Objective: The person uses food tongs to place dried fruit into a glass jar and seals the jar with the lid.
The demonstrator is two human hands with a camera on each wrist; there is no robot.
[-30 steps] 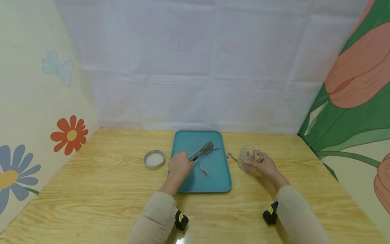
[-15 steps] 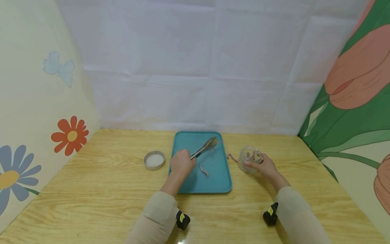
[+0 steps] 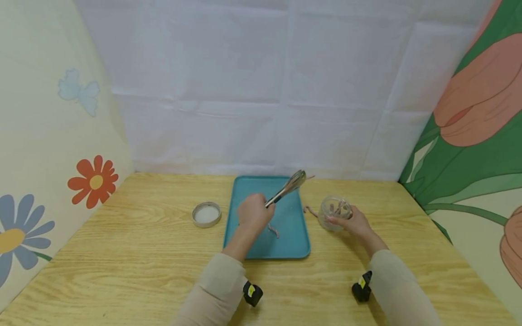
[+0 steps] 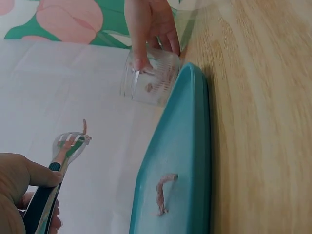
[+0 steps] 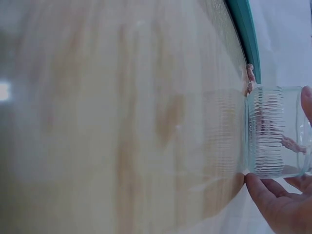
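My left hand (image 3: 253,212) grips metal tongs (image 3: 287,186) with dark handles, raised over the far right part of the blue tray (image 3: 291,246). A thin pinkish worm-like strip (image 4: 85,127) sticks out of the tongs' slotted tips in the left wrist view. Another pinkish strip (image 3: 274,232) lies curved on the tray. My right hand (image 3: 358,224) holds a ribbed clear glass jar (image 5: 268,126) upright on the table, thumb at its rim and fingers around its side. Pinkish strips show inside the jar. One more strip (image 3: 311,211) lies between tray and jar.
A round jar lid (image 3: 206,214) lies on the wooden table (image 3: 142,253), left of the tray. White sheeting (image 3: 228,136) hangs behind the table, and painted walls stand on both sides.
My left hand has lifted the tongs off the tray and moved them right and away from me, with a pinkish strip in their tips. The right hand and jar stay in place.
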